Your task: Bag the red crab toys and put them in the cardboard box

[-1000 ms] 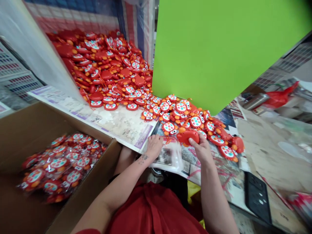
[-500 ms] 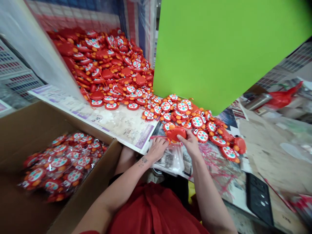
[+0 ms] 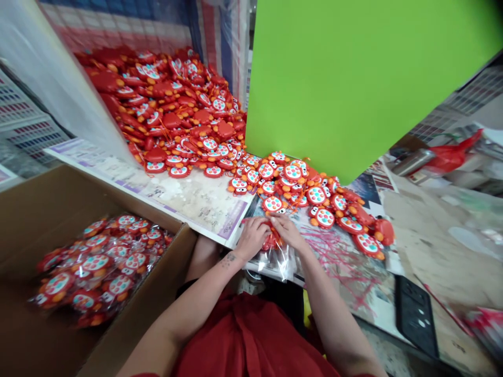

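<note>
My left hand (image 3: 251, 236) and my right hand (image 3: 287, 232) meet at the table's near edge, both closed around one red crab toy (image 3: 271, 241) that sits partly inside a clear plastic bag (image 3: 280, 262). The bag hangs over the table edge below my fingers. Just beyond my hands lies a spread of loose red crab toys (image 3: 310, 196) with coloured dots. A far bigger heap of the same toys (image 3: 173, 110) rises at the back left.
A cardboard box (image 3: 157, 293) at my left holds several bagged crab toys (image 3: 94, 264). A green panel (image 3: 353, 78) covers the upper right. A dark phone (image 3: 415, 317) lies at the table's right front. Printed paper sheets (image 3: 188, 199) cover the table.
My right hand carried the crab toy from the pile toward me and to the left. Both hands have come together on it, and it has gone into the plastic bag.
</note>
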Tool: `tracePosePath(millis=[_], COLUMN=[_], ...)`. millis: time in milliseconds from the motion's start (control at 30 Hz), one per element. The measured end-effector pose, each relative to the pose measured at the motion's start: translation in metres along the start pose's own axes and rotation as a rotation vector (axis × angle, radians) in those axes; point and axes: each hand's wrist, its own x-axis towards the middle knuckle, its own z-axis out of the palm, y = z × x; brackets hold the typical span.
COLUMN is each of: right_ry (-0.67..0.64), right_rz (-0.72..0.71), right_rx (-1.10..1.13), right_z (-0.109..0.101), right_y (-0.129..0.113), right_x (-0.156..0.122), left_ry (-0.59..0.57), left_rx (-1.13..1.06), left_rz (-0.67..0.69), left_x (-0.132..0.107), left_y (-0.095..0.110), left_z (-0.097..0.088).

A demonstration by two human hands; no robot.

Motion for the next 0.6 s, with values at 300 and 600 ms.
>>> tracePosePath(millis=[300, 600], right_ry=[0.224, 0.442], right_rz=[0.270, 0.166], right_rx=[-0.097, 0.161], right_z=[-0.006, 0.010], right_y=[0.009, -0.028], right_x=[-0.038, -0.029], left_ry=[-0.310, -0.193], left_rx=[-0.334, -0.389], left_rz=[-0.194, -0.263], left_x=[0.022, 0.019], left_y=[-0.007, 0.007], left_z=[-0.022, -0.040])
